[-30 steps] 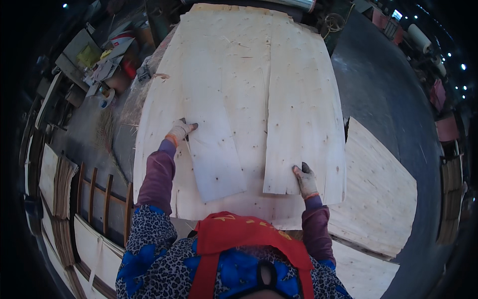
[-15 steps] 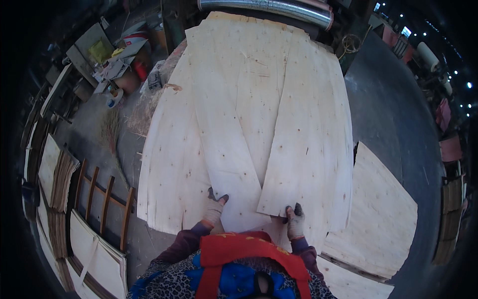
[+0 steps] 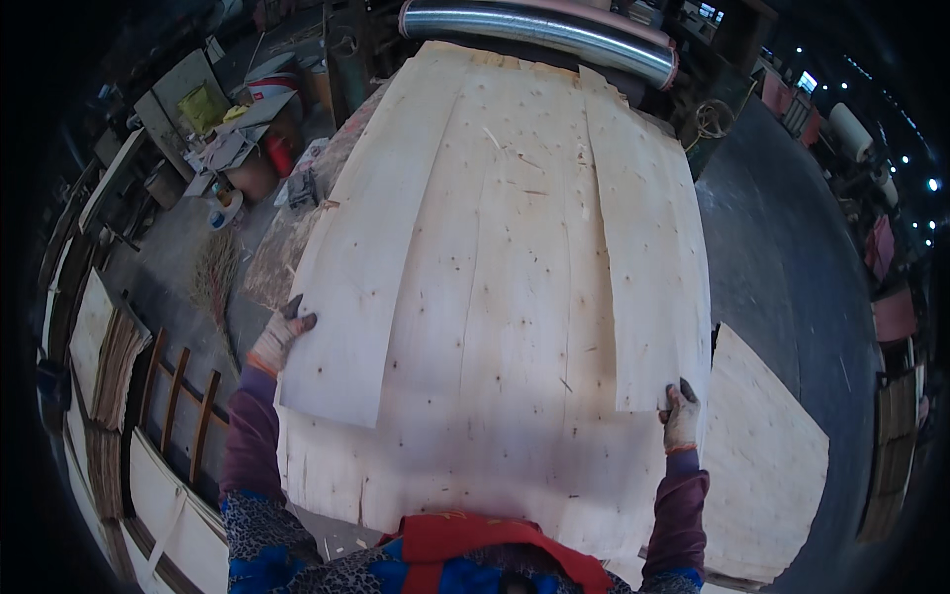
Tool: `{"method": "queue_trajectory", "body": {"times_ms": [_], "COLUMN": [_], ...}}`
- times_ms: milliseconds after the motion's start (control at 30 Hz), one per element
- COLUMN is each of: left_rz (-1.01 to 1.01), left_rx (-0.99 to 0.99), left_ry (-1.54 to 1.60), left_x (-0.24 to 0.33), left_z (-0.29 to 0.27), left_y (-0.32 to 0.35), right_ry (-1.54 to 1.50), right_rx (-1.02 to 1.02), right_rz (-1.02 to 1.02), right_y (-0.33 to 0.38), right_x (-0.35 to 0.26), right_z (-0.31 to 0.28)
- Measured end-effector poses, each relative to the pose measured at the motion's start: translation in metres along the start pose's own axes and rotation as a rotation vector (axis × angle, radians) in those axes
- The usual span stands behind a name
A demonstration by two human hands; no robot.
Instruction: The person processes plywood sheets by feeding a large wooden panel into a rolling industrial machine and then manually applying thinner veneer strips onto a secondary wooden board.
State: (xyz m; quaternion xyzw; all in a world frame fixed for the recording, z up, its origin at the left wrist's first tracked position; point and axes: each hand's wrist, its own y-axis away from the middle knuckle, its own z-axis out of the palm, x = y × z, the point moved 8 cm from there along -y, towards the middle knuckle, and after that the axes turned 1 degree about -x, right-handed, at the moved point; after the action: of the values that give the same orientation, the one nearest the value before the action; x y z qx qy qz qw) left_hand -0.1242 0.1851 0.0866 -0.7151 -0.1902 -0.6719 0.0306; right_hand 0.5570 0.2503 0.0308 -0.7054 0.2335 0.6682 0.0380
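Two long strips of pale wood veneer lie over a wide veneer sheet (image 3: 495, 396) with knots and seams. My left hand (image 3: 280, 337), in a whitish glove with dark fingertips, is closed on the outer edge of the left veneer strip (image 3: 371, 287). At the near outer corner of the right veneer strip (image 3: 648, 287), my right hand (image 3: 681, 416), gloved alike, pinches the edge with thumb and fingers. Both strips run lengthwise along the sides of the sheet, and the broad middle of the sheet shows between them. Small splinters lie on it near the far end.
A shiny metal roller (image 3: 539, 35) spans the far end. Veneer sheets (image 3: 767, 445) are stacked low at the right. On the left are a wooden rack (image 3: 205, 426), bundled veneer stacks (image 3: 117, 366), a twig broom (image 3: 215, 272) and a cluttered bench (image 3: 237, 148).
My hands have moved far apart, the left outward and forward, the right outward. The two strips, slanted inward before, now lie out along the sheet's sides.
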Motion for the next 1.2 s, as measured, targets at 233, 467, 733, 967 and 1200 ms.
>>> {"method": "queue_trajectory", "body": {"times_ms": [233,467,733,967,1200], "left_rz": [0.031,0.238,0.261,0.407,0.684], "left_rx": [-0.193,-0.003,0.702,-0.076,-0.165], "left_ry": [-0.079,-0.513,-1.079,-0.693,-1.086], "left_x": [0.095,0.089,0.153,0.002,-0.044], "left_z": [0.057,0.060,0.113,0.192,0.288], "left_y": [-0.110,-0.296,-0.349,-0.145,0.008], "right_ry": [-0.038,0.082,0.380,0.753,1.221], "right_rx": [-0.098,-0.071,0.125,-0.233,-0.417], "right_rz": [-0.028,-0.201,-0.439,-0.704,-0.669], "right_y": [-0.073,-0.169,-0.278,-0.078,0.124], "right_x": [-0.063,-0.112,-0.165,-0.032,0.050], "right_z": [0.065,0.143,0.192,0.174,0.140]}}
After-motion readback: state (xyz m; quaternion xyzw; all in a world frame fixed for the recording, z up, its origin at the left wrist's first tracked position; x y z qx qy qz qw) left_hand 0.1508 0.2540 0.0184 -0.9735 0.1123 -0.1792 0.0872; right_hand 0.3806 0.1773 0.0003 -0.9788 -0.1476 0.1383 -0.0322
